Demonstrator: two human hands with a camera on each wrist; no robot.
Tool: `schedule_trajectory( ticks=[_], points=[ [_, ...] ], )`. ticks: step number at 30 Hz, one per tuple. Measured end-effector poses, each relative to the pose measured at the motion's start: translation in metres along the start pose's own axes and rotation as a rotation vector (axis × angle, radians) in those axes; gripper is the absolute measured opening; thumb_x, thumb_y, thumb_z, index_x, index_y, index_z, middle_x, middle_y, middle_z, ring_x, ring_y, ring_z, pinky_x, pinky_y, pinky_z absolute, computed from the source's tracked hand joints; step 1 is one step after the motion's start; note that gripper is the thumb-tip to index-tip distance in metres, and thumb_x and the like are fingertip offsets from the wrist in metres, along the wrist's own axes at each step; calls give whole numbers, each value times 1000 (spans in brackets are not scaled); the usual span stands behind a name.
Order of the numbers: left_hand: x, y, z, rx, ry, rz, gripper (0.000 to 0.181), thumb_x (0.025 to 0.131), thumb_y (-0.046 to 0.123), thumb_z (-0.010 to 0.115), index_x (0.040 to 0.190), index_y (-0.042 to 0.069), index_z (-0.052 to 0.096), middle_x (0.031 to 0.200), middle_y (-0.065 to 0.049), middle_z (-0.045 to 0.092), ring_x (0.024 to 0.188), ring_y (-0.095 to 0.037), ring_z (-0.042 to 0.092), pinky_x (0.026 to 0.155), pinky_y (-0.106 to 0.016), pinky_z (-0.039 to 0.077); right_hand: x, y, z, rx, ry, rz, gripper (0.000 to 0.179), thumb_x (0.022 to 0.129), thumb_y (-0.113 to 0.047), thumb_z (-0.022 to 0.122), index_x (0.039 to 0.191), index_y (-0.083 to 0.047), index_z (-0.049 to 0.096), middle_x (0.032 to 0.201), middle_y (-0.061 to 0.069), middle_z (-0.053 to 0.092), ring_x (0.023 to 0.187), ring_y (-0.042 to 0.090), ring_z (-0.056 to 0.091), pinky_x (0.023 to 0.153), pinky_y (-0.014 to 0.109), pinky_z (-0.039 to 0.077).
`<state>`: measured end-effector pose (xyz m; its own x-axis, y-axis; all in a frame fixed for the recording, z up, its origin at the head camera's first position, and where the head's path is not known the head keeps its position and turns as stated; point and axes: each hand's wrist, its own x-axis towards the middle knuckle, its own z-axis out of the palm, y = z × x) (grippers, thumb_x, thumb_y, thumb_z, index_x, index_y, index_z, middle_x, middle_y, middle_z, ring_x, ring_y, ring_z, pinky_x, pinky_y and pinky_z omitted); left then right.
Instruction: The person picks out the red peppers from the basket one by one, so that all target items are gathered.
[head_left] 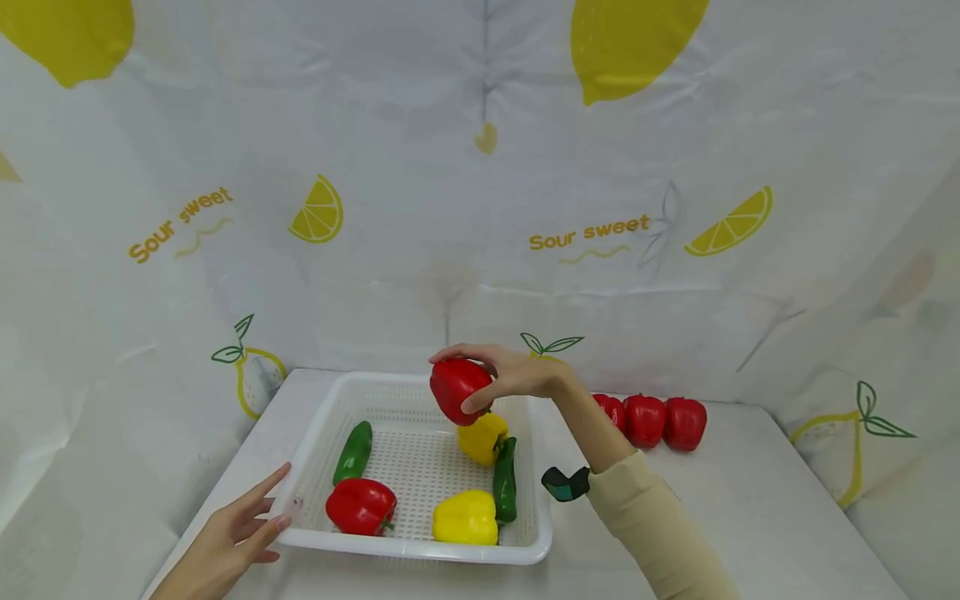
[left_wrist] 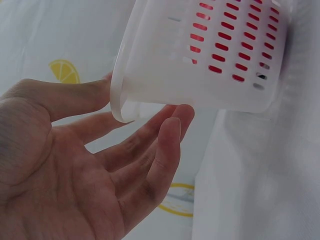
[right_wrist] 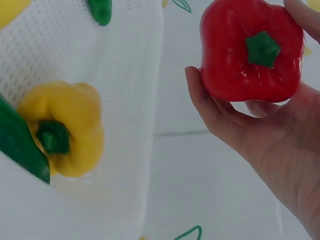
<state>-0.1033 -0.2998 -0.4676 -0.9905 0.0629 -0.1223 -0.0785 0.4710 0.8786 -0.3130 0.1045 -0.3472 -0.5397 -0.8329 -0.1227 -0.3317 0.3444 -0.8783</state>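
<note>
My right hand (head_left: 510, 371) grips a red bell pepper (head_left: 459, 390) above the back right part of a white perforated plastic basket (head_left: 412, 548). In the right wrist view, the green stem of this bell pepper (right_wrist: 252, 52) faces the camera, with fingers around its sides. My left hand (head_left: 228, 533) holds the basket's front left corner, and the left wrist view shows its thumb and fingers about the rim (left_wrist: 118, 90). Inside the basket lie a red bell pepper (head_left: 362, 507), a yellow bell pepper (head_left: 465, 518), another yellow bell pepper (head_left: 480, 439) and two long green peppers (head_left: 354, 452).
Three red bell peppers (head_left: 645, 421) stand in a row on the white table (head_left: 735, 508), right of the basket. Behind the table hangs a white lemon-print cloth (head_left: 420, 217). A dark band (head_left: 566, 483) shows beside the right wrist.
</note>
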Motion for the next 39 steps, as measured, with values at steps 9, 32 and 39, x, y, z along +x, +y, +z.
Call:
schedule_trajectory(
  ticks=[9, 32, 39],
  points=[
    [0, -1, -1, -9, -12, 6, 78, 107, 20, 70, 171, 6, 28, 145, -38, 58, 102, -3, 75, 77, -33, 70, -34, -10, -8, 7, 110, -65, 87, 83, -11, 83, 160, -21, 44, 161, 11, 51, 139, 34, 54, 101, 44, 65],
    [3, 7, 1, 1, -4, -45, 79, 107, 21, 70, 172, 6, 27, 143, -37, 61, 106, -23, 78, 77, -37, 71, -104, 18, -11, 71, 373, -178, 69, 91, -8, 71, 155, -9, 48, 152, 12, 58, 129, 29, 63, 97, 39, 67],
    [2, 6, 1, 1, 2, -66, 81, 105, 21, 72, 172, 9, 29, 144, -38, 60, 109, -27, 78, 77, -37, 71, -116, 28, -13, 77, 390, -215, 65, 92, -7, 69, 154, -8, 48, 146, -3, 62, 129, 22, 64, 99, 36, 67]
  ],
)
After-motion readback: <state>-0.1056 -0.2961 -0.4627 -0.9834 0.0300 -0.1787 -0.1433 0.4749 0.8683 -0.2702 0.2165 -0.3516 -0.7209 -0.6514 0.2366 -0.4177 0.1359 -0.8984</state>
